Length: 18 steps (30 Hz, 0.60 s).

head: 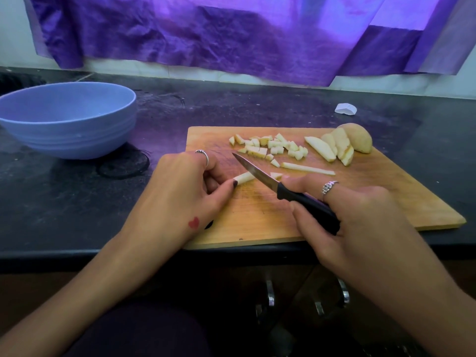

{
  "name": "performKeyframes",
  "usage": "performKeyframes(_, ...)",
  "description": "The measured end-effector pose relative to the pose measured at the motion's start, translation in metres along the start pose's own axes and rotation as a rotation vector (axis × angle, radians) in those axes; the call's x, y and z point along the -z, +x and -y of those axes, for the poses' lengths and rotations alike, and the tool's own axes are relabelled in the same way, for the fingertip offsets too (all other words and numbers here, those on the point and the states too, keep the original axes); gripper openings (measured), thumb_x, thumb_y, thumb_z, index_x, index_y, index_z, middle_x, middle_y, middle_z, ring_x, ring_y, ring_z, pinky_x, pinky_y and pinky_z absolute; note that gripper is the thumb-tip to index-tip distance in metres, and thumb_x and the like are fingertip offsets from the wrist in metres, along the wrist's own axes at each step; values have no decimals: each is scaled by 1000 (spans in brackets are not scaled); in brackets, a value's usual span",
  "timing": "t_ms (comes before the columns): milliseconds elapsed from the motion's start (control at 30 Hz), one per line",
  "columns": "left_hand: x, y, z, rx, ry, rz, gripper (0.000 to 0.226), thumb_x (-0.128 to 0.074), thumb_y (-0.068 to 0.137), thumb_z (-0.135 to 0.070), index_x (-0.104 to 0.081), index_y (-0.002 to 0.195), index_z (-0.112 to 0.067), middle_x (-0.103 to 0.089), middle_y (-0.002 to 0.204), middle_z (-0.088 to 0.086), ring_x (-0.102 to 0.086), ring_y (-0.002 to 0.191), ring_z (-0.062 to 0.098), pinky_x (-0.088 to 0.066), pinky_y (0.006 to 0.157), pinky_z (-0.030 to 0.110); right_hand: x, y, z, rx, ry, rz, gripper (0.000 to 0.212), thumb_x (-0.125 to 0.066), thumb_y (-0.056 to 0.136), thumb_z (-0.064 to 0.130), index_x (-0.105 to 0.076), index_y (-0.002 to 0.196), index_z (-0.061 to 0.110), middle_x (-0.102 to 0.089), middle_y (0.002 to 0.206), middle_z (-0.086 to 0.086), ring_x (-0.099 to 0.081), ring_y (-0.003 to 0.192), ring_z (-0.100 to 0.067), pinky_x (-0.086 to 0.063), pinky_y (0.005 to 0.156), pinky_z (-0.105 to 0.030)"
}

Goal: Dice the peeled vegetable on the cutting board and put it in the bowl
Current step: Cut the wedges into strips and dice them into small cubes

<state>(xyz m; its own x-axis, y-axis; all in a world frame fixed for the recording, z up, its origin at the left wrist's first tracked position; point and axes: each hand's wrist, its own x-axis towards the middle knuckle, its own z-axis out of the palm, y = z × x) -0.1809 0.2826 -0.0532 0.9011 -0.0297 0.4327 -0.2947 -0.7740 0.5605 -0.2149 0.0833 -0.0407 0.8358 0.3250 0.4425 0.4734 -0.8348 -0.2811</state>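
At the centre of the frame the left hand point(180, 191) pinches one end of a pale potato stick point(244, 178) between thumb and curled fingers, pinning it flat on the wooden cutting board point(257, 220); only the stick's free end shows beyond the dark-painted thumbnail. That grip looks meant to keep the stick from rolling while leaving the exposed part open to the blade, with the fingertips tucked back from the edge.

Just right of it, the right hand point(353, 215) is wrapped around the black handle of a small paring knife point(260, 173), forefinger stretched along the top toward the blade. The blade slants up and left across the stick's free end, its tip pointing at the upper left of the board. I cannot tell whether the edge is touching the stick or sits just above it. A small cut piece point(276, 175) lies just right of the blade, close to the extended forefinger.

Further out, toward the upper middle of the board, a loose heap of diced potato point(270, 146) is scattered, with another uncut stick point(307, 168) lying below it. At the board's upper right corner stand several thicker potato slices point(332, 146) leaning against an uncut end piece point(360, 139). So the dicing seems partly done, with plenty left to cut.

The blue bowl point(67, 119) sits at the upper left of the frame on the dark countertop point(64, 202), well apart from the board; no pieces are visible in the part of its inside that shows.
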Motion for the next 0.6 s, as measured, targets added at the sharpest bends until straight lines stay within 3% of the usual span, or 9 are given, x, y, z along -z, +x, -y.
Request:
performKeyframes(100, -1, 1, 1, 3, 9, -6, 19, -71, 80, -24, -62, 63, -20, -52, 46, -12, -55, 55, -3, -37, 51, 9, -3, 7, 3, -11, -40, 39, 27, -54, 86, 38, -62, 111, 34, -54, 57, 9, -45, 45, -11, -45, 44, -32)
performKeyframes(233, -1, 1, -1, 12, 16, -11, 21, -71, 80, -25, -61, 62, -21, -51, 46, -12, -54, 56, -4, -36, 51, 8, 1, 11, 7, -2, -81, 130, 25, -52, 89, 41, -55, 113, 38, -55, 68, 10, -45, 57, -11, -40, 52, -31)
performKeyframes(400, -1, 0, -1, 7, 5, 0, 18, -72, 78, -25, -62, 64, -21, -52, 49, -12, -52, 55, -7, -36, 52, 7, 6, 3, 1, -11, -32, 124, 25, -55, 87, 39, -60, 112, 36, -59, 67, 11, -53, 58, -12, -47, 52, -36)
performKeyframes(600, -1, -1, -1, -12, 1, -1, 24, -73, 78, -23, -57, 60, -25, -51, 50, -13, -52, 56, -7, -35, 52, 6, 0, -5, 1, -6, 26, -40, 26, -54, 83, 37, -59, 109, 37, -46, 52, 19, -43, 42, -2, -35, 45, -19)
